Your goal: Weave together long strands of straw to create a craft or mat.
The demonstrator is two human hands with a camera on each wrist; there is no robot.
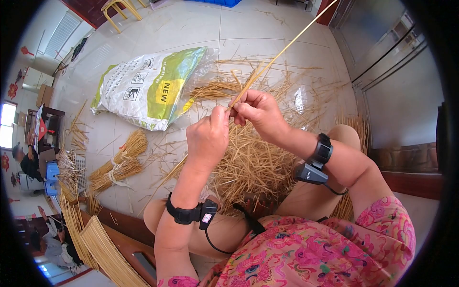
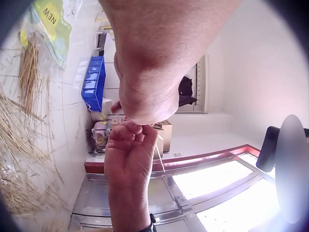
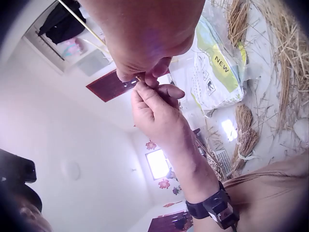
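A long pale straw stalk [image 1: 291, 44] slants up to the right from between the two hands in the head view. Its lower end is pinched between the thumb and curled fingers of my right hand [image 1: 260, 114]. Right beside it, my left hand [image 1: 206, 138] grips the base of the stalk, its knuckles facing up. In the right wrist view the left hand [image 3: 161, 116] has thumb and forefinger pressed together at the stalk's end, fingertips meeting those of the right hand. The fingers partly hide the stalk's tip. Beneath the hands lies a loose heap of straw [image 1: 253, 167].
A white and green plastic sack [image 1: 143, 88] lies on the tiled floor, with a straw bundle [image 1: 217, 89] by its mouth. A tied straw bundle [image 1: 119, 160] lies to the left. Long stalks [image 1: 107, 248] rest at lower left. Metal doors [image 1: 397, 86] stand at right.
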